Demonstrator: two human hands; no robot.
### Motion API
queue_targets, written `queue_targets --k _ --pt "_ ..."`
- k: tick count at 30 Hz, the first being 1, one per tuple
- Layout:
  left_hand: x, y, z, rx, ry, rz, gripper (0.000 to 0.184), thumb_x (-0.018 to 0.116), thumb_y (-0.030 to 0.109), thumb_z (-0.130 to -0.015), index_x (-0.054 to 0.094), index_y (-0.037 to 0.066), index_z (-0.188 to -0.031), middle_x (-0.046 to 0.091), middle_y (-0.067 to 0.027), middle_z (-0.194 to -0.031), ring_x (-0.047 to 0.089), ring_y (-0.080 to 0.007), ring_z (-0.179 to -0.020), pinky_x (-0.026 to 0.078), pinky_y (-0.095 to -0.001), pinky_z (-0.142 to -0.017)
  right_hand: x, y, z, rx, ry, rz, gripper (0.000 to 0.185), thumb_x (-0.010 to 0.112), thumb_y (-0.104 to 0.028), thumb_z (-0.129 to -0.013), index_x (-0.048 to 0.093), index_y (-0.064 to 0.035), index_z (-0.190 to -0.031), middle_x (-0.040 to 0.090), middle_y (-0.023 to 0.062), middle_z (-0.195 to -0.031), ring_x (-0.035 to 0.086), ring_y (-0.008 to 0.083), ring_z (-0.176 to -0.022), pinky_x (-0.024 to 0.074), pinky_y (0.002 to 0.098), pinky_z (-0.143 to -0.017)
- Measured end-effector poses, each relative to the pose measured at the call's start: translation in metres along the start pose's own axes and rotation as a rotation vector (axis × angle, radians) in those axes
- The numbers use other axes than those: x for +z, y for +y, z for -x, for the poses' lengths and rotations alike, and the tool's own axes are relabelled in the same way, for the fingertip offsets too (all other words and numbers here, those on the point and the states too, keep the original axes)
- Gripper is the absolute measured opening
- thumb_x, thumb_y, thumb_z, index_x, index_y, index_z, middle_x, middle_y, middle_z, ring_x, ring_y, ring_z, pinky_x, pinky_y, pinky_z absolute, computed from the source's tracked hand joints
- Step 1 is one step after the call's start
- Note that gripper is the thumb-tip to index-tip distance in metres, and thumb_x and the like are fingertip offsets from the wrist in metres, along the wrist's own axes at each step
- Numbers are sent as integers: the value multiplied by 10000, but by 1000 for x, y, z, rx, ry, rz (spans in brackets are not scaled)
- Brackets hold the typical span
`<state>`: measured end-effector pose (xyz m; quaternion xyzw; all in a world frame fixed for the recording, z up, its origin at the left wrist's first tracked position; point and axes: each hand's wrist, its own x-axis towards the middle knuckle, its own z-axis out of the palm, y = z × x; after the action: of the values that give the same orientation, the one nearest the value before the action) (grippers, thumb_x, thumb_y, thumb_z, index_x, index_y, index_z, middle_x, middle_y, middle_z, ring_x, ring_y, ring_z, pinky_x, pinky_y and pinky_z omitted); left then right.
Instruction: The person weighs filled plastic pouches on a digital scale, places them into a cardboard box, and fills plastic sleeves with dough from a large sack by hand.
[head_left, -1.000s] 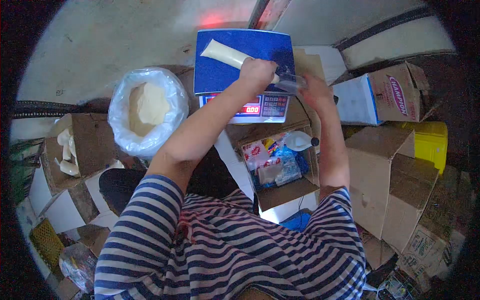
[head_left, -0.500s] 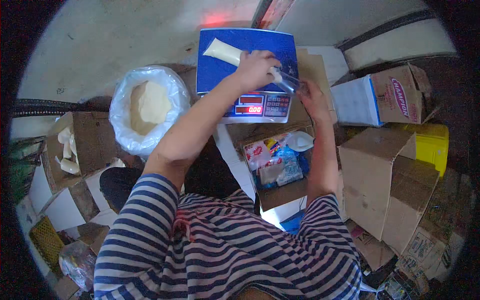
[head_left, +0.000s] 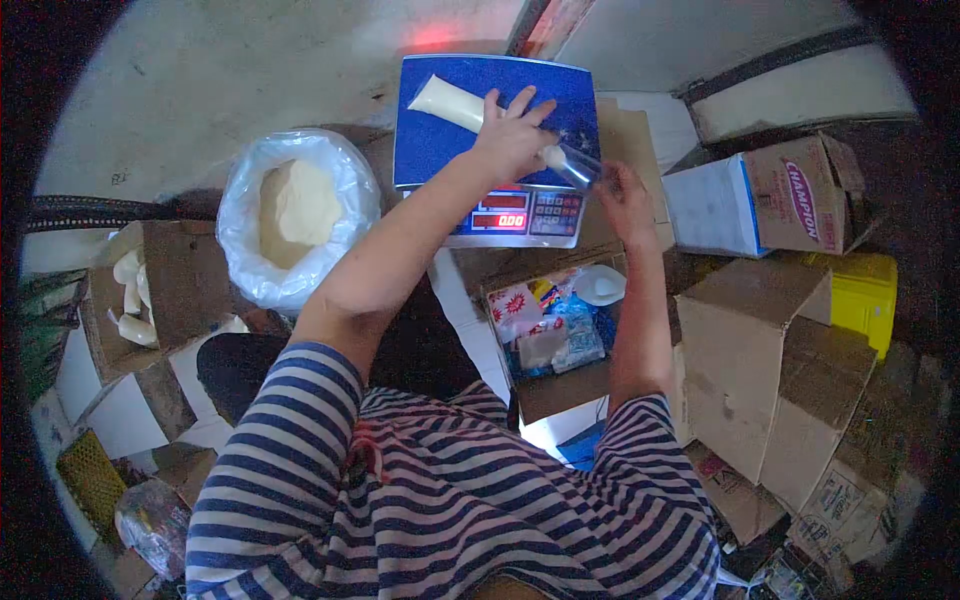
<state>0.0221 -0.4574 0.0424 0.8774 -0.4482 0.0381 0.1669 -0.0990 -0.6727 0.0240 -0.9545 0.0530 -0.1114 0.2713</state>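
Observation:
A long clear bag filled with pale powder lies slantwise on the blue plate of a digital scale, whose display reads 0.00. My left hand rests on the bag's middle with its fingers spread. The bag's loose, clear end runs right to my right hand, whose fingers are closed on it beside the scale's right edge. Left of the scale stands a large sack lined with clear plastic, holding pale powder.
An open carton with packets and a white bottle is below the scale. At left, a carton holds filled bags. Cardboard boxes, a Champion carton and a yellow container are at right.
My left hand has opened from a grip on the bag, its fingers now spread over it. My right hand has moved slightly down, drawing the clear end with it.

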Motion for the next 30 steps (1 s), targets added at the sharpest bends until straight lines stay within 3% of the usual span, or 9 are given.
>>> queue_targets --k 7,14,22,30 --pt "0 0 -6 -33 55 45 195 664 301 -711 694 240 -893 454 -39 -1337 243 -312 -1336 157 -698 -962 1 -2 5 28 -7 7 428 676 -123 -762 541 -103 -1167 615 97 -977 595 210 -867 475 322 -758" --pt "-3 1 -15 -55 81 54 150 658 317 -705 694 221 -814 489 -38 -1307 241 -310 -1337 145 -705 -958 -2 -12 7 122 -25 -93 421 654 -65 -780 533 -94 -1182 616 89 -1006 578 175 -869 468 310 -783" --pt "-1 -4 -5 -3 -95 -12 404 621 257 -714 632 292 -1117 307 -53 -1454 129 -336 -1384 107 -696 -989 8 -4 12 186 2 -141 431 659 -97 -789 534 -54 -1199 618 94 -1042 578 170 -906 458 296 -783" --pt "1 -4 -6 -74 -50 17 425 667 296 -679 638 291 -1103 305 -64 -1455 109 -332 -1389 101 -692 -994 2 -12 8 199 3 -138 426 661 -112 -789 542 -47 -1193 620 101 -1045 590 179 -897 459 308 -784"
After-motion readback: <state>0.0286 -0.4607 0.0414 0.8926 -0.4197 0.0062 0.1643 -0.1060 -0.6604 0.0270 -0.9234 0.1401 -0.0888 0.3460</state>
